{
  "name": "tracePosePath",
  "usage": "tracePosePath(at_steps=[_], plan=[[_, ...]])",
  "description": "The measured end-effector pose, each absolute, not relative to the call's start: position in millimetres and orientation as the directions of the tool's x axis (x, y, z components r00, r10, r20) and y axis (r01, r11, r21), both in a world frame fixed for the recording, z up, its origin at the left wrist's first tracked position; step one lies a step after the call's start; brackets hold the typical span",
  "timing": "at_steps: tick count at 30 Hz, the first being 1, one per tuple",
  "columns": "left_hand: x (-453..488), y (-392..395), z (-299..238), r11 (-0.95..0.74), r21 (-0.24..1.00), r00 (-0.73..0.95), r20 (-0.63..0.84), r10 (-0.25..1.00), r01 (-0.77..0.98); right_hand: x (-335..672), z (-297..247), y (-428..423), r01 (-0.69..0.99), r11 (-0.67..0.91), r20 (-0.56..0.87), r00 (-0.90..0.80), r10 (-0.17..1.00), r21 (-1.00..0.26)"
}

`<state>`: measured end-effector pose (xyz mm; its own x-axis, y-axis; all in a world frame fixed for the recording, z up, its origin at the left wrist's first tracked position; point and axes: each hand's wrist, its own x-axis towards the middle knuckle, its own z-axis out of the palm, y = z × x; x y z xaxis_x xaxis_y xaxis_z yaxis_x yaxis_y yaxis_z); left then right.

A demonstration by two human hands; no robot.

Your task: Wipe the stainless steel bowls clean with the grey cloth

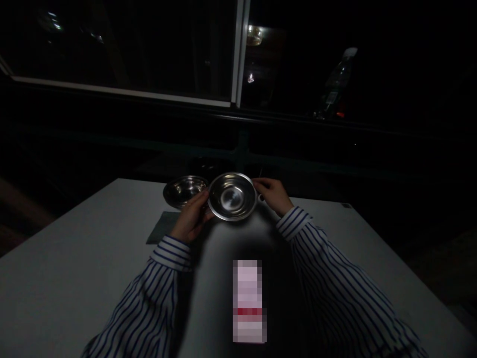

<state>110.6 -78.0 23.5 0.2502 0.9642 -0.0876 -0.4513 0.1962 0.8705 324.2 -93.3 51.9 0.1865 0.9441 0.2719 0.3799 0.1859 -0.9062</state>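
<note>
A shiny steel bowl point(231, 196) is tilted toward me above the white table point(74, 268). My left hand point(192, 217) grips its left rim and my right hand point(273, 195) grips its right rim, fingers closed on the edge. A second steel bowl point(182, 191) sits on the table just behind and left of the held one. Both my sleeves are white with dark stripes.
A dark grey mat point(163, 226) lies on the table under my left hand. A blurred pale card with a red band point(249, 301) lies near me. Behind the table stand a dark window frame point(238, 59) and a plastic bottle point(335, 82) at the back right.
</note>
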Motion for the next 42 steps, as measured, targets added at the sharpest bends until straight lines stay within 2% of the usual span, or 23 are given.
tracePosePath(at_steps=[6, 9, 13, 18, 24, 28, 36, 42], plan=[[122, -86, 5, 0.288, 0.860, 0.309, -0.162, 0.937, -0.421, 331, 27, -120, 0.207, 0.097, 0.147, 0.242, 0.959, -0.974], [126, -92, -5, 0.318, 0.851, 0.308, -0.197, 0.931, -0.419, 335, 10, -136, 0.152, 0.109, 0.143, 0.234, 0.962, -0.982], [130, -97, -19, 0.353, 0.839, 0.344, -0.215, 0.914, -0.414, 338, -12, -156, 0.083, 0.040, 0.060, 0.264, 0.963, -0.996], [137, -104, -35, 0.350, 0.832, 0.370, -0.191, 0.909, -0.431, 335, -30, -172, 0.127, 0.145, 0.175, 0.276, 0.945, -0.981], [141, -108, -49, 0.340, 0.834, 0.408, -0.154, 0.900, -0.434, 329, -47, -176, 0.265, 0.254, 0.350, 0.432, 0.831, -0.930], [141, -106, -57, 0.322, 0.867, 0.390, -0.166, 0.906, -0.379, 328, -60, -177, 0.326, 0.186, 0.328, 0.460, 0.825, -0.927], [145, -102, -69, 0.286, 0.880, 0.384, -0.132, 0.914, -0.378, 330, -72, -177, 0.380, 0.083, 0.275, 0.488, 0.828, -0.921], [142, -100, -78, 0.312, 0.872, 0.321, -0.193, 0.927, -0.378, 333, -79, -175, 0.403, 0.036, 0.245, 0.481, 0.842, -0.914]])
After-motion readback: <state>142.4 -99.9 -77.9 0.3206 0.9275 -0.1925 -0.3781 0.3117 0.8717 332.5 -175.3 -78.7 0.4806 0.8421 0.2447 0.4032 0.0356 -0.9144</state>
